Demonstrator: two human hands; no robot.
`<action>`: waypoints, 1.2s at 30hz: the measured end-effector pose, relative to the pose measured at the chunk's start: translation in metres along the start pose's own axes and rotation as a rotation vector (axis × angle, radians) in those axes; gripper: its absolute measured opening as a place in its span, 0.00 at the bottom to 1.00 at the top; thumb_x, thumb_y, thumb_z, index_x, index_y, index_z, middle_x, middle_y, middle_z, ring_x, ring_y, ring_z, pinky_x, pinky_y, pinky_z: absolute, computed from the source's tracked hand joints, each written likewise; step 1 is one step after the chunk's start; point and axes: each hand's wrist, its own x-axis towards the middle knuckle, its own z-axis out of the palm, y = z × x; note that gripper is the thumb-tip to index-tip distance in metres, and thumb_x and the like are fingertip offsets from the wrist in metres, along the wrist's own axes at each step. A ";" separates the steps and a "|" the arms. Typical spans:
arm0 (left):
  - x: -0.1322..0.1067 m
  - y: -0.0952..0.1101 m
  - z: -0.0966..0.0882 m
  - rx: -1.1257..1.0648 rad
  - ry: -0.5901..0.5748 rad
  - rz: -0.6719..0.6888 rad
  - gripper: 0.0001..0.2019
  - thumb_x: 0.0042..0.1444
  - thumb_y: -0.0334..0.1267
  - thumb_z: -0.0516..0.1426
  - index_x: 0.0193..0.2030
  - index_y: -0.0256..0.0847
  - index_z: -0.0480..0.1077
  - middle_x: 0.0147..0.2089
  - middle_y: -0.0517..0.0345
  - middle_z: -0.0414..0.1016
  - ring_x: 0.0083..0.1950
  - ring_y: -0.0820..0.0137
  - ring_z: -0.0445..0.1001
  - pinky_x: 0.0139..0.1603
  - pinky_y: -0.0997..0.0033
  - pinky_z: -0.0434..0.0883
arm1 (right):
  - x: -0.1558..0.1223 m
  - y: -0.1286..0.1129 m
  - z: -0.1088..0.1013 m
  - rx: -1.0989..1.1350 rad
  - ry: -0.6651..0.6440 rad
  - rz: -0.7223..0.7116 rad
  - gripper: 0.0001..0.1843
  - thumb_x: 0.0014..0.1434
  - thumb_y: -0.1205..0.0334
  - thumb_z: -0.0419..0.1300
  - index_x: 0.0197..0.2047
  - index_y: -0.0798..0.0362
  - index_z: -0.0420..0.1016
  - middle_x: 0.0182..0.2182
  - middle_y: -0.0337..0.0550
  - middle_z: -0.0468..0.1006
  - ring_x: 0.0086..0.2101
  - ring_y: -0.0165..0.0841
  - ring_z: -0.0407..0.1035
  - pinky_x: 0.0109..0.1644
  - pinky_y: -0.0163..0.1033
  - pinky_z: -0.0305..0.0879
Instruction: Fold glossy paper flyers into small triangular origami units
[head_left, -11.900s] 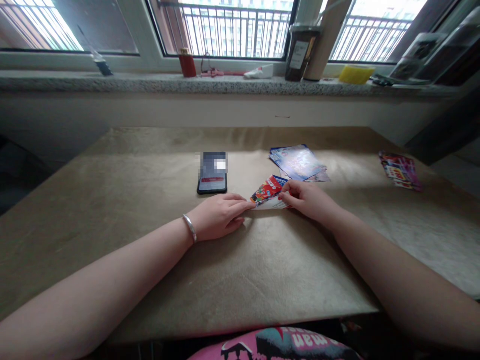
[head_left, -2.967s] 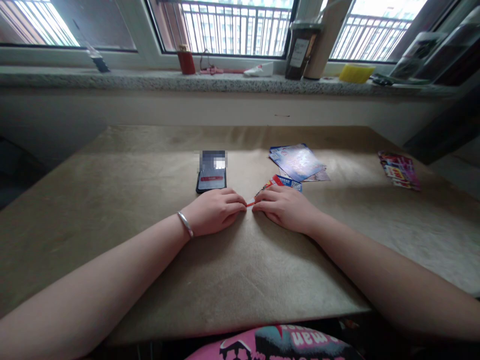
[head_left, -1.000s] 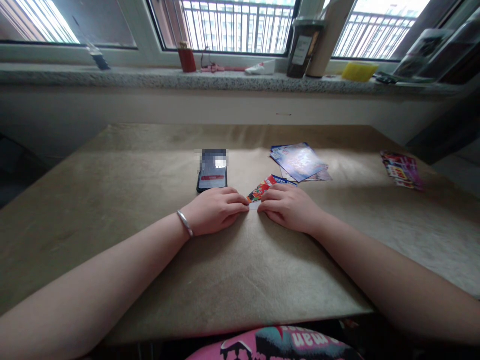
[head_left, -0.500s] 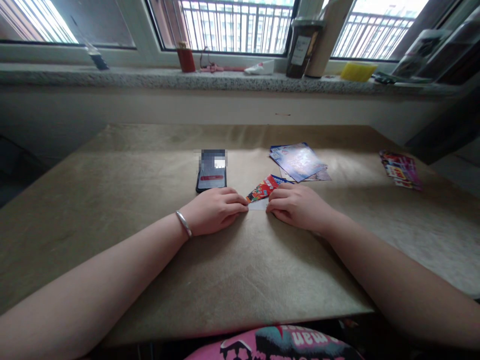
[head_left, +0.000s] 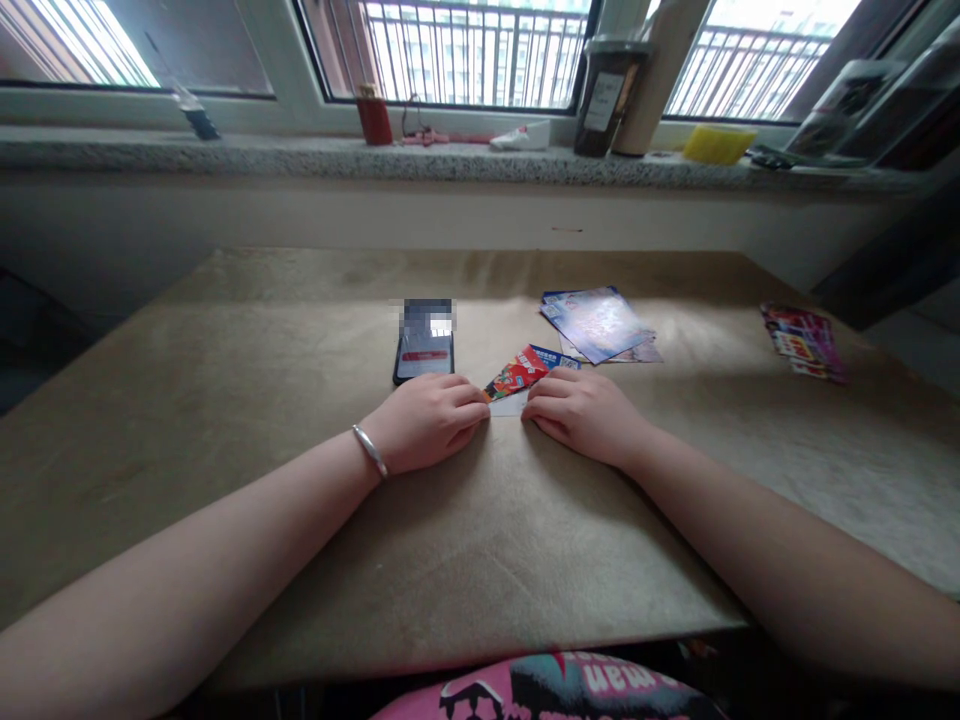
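So, grip: your left hand [head_left: 427,420] and right hand [head_left: 585,415] are pinching the flyer [head_left: 519,372].
Progress: partly folded, you're creasing it.

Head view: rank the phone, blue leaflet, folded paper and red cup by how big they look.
Largest: blue leaflet and phone, about alike.
Then: folded paper, partly under left hand and right hand.
Smallest: red cup, though farthest away.
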 end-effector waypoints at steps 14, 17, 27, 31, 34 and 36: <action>0.000 -0.002 0.000 -0.031 -0.022 -0.001 0.13 0.62 0.35 0.49 0.48 0.42 0.71 0.46 0.52 0.73 0.44 0.68 0.70 0.45 0.67 0.71 | -0.005 0.007 -0.009 0.006 -0.049 0.008 0.10 0.60 0.65 0.53 0.34 0.50 0.76 0.35 0.41 0.78 0.36 0.33 0.67 0.37 0.36 0.58; -0.001 -0.002 0.000 -0.028 -0.022 0.000 0.13 0.62 0.35 0.48 0.48 0.42 0.71 0.46 0.52 0.73 0.44 0.68 0.70 0.44 0.67 0.71 | -0.008 0.010 -0.011 0.021 -0.061 0.015 0.10 0.60 0.65 0.53 0.34 0.50 0.77 0.35 0.42 0.78 0.36 0.33 0.67 0.37 0.36 0.59; -0.001 -0.003 -0.001 -0.005 -0.029 -0.006 0.13 0.58 0.31 0.50 0.46 0.43 0.72 0.45 0.53 0.74 0.43 0.68 0.70 0.44 0.68 0.70 | -0.011 0.012 -0.005 0.136 -0.056 0.034 0.10 0.60 0.68 0.53 0.33 0.53 0.75 0.34 0.44 0.76 0.36 0.34 0.66 0.41 0.37 0.62; -0.001 -0.005 -0.001 0.027 -0.021 -0.009 0.10 0.57 0.30 0.51 0.39 0.39 0.73 0.43 0.53 0.74 0.42 0.67 0.70 0.43 0.68 0.71 | -0.008 0.005 0.001 0.146 -0.016 0.044 0.10 0.61 0.67 0.53 0.34 0.53 0.75 0.33 0.45 0.75 0.37 0.34 0.65 0.42 0.38 0.62; 0.000 -0.004 -0.001 0.019 -0.011 0.004 0.09 0.57 0.29 0.50 0.37 0.36 0.72 0.43 0.52 0.74 0.44 0.67 0.70 0.46 0.68 0.71 | -0.004 0.001 0.002 0.144 -0.026 0.037 0.10 0.61 0.68 0.52 0.35 0.54 0.75 0.34 0.46 0.76 0.38 0.35 0.66 0.43 0.39 0.62; 0.000 -0.003 -0.001 0.005 -0.008 0.006 0.09 0.58 0.29 0.50 0.38 0.36 0.71 0.43 0.51 0.74 0.44 0.67 0.70 0.47 0.68 0.71 | -0.003 0.000 0.001 0.135 -0.027 0.039 0.11 0.61 0.67 0.52 0.35 0.54 0.75 0.35 0.47 0.76 0.38 0.35 0.66 0.43 0.39 0.62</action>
